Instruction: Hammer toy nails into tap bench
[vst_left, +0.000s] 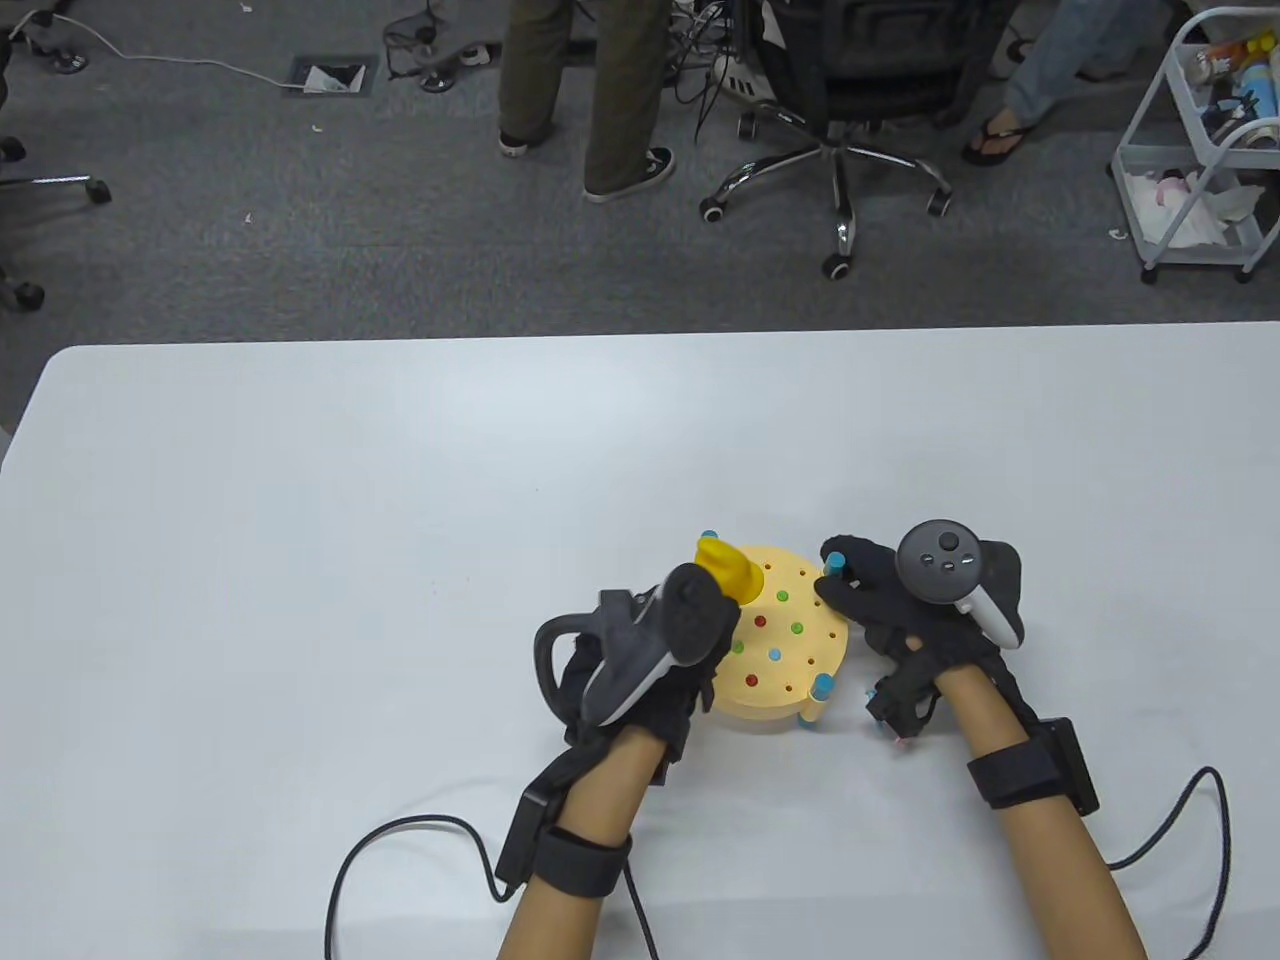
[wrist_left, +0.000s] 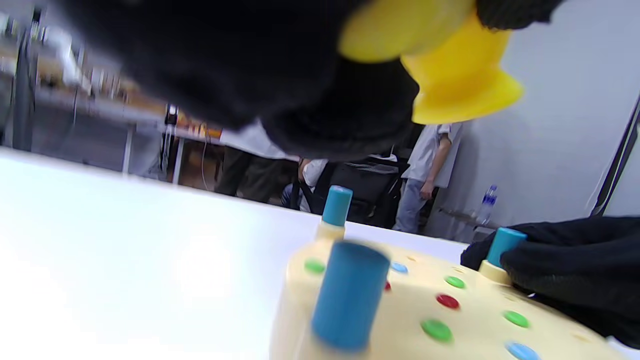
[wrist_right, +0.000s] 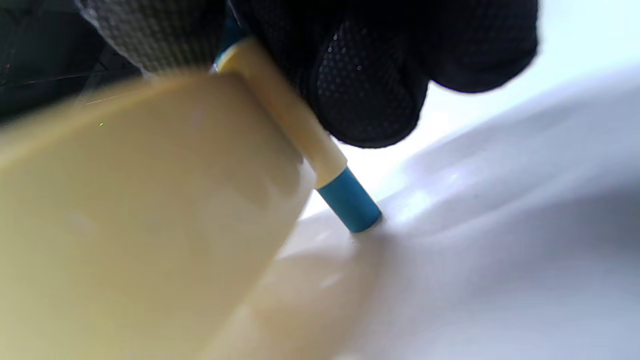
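Observation:
The round cream tap bench (vst_left: 800, 680) stands on the white table (vst_left: 400, 480) on blue-tipped legs. Red, green and blue nail heads (vst_left: 797, 628) sit low in its top; they also show in the left wrist view (wrist_left: 436, 330). My left hand (vst_left: 690, 690) grips the yellow toy hammer (vst_left: 728, 572) over the bench's left edge; its head (wrist_left: 460, 75) hangs above the bench top (wrist_left: 475, 320). My right hand (vst_left: 850, 585) holds the bench's far right edge, fingers (wrist_right: 370, 75) around a cream leg with a blue tip (wrist_right: 350, 200) beside the bench wall (wrist_right: 125, 200).
Cables run from both wrists off the table's near edge (vst_left: 400, 830). Beyond the far edge stand a person's legs (vst_left: 590, 90), an office chair (vst_left: 830, 150) and a white cart (vst_left: 1200, 150).

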